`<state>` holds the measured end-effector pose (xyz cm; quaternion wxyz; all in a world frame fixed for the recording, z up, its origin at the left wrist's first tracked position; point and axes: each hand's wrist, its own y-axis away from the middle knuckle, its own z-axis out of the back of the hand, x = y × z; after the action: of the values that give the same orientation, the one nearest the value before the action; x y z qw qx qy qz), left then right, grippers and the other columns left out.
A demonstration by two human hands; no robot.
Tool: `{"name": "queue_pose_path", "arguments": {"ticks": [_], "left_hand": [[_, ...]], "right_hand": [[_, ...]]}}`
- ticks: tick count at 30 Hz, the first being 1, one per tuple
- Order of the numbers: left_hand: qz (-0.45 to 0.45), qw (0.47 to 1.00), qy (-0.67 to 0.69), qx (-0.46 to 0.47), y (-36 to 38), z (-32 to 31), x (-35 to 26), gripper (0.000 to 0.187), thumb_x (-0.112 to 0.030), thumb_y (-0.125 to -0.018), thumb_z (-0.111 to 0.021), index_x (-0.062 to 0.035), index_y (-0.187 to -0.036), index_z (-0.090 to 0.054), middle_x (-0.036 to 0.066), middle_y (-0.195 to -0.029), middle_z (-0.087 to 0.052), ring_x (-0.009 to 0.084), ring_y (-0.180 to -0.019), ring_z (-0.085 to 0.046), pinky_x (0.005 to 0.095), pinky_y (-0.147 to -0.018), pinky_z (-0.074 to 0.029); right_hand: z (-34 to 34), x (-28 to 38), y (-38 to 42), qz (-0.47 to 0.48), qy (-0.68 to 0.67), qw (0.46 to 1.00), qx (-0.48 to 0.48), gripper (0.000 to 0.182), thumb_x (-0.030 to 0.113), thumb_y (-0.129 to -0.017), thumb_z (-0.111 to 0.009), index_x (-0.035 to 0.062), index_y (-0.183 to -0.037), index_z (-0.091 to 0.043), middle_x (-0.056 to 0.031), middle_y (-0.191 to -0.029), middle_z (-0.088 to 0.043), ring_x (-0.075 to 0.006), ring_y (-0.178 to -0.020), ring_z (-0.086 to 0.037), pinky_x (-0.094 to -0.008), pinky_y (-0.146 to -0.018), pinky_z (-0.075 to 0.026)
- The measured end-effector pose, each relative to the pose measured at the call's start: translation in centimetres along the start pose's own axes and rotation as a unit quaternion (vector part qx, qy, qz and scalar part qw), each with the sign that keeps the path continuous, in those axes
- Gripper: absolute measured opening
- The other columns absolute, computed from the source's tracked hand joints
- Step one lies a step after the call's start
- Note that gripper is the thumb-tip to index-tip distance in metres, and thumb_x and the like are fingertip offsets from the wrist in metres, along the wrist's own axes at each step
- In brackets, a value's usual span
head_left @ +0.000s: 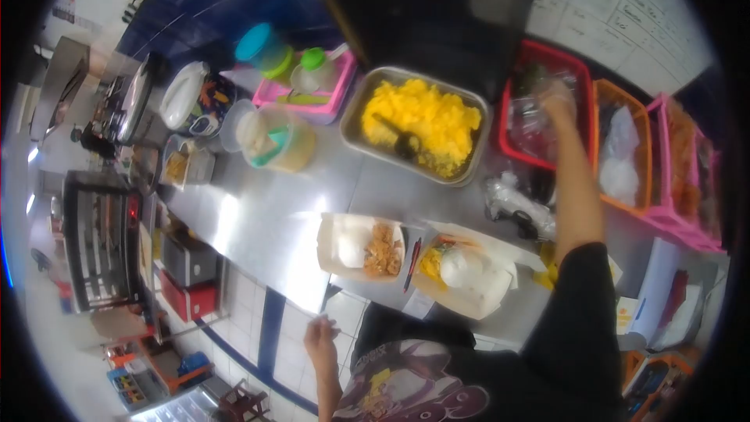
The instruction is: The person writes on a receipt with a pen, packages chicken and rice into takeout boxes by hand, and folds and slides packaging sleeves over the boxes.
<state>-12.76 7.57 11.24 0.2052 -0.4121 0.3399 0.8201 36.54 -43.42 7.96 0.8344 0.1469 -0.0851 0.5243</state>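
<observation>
- Left hand [320, 336]: just off the counter [269, 227] edge, above the floor, fingers loosely curled; can't tell if it has hold of anything.
- Left box [323, 246]: open on the counter, white mound beside brown chopped food.
- Right box [488, 281]: open, white mound plus yellow food; red pen [413, 258] lies between the boxes.
- Metal tray [351, 141]: beyond the boxes, yellow food, dark utensil [406, 143] in it.
- Right hand [556, 100]: in red basket [508, 143] among clear packets [525, 113]; finger opening and grip blurred, can't tell.
</observation>
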Motion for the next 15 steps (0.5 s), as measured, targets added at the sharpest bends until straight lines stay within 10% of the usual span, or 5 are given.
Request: {"name": "queue_pose_path", "arguments": {"ticks": [7,11,15], "left_hand": [[-0.174,0.966,-0.141,0.128,-0.4,-3.0,-8.2,0.027,-0.015,-0.1,-0.06,0.0068,-0.115,-0.063,0.013,-0.09,-0.069,0.0148,-0.08,-0.066,0.0292,-0.07,-0.055],[-0.418,0.871,-0.171,0.196,-1.5,-6.1,-13.3,0.035,-0.007,-0.09,-0.072,0.002,-0.123,-0.062,0.014,-0.1,-0.07,0.0212,-0.088,-0.069,0.0339,-0.079,-0.056],[-0.597,0.764,-0.135,0.207,-0.6,-8.7,-18.8,0.049,-0.008,-0.081,-0.078,-0.0023,-0.126,-0.062,0.013,-0.105,-0.069,0.0293,-0.097,-0.067,0.0393,-0.088,-0.053]], "right_hand": [[6.4,0.9,7.6,0.044,-0.313,0.949,0.009,0.021,0.026,-0.089,-0.062,0.0081,-0.099,-0.068,-0.011,-0.096,-0.066,-0.0231,-0.085,-0.064,-0.037,-0.072,-0.053],[13.5,8.2,25.2,-0.017,-0.555,0.831,0.044,0.008,0.016,-0.09,-0.062,0.0094,-0.094,-0.065,-0.0006,-0.084,-0.065,-0.0097,-0.07,-0.064,-0.0249,-0.055,-0.052],[11.5,9.0,36.9,0.156,-0.528,0.814,0.187,0.009,0.014,-0.09,-0.066,0.0047,-0.092,-0.064,-0.0029,-0.08,-0.066,-0.011,-0.062,-0.064,-0.0225,-0.05,-0.051]]}}
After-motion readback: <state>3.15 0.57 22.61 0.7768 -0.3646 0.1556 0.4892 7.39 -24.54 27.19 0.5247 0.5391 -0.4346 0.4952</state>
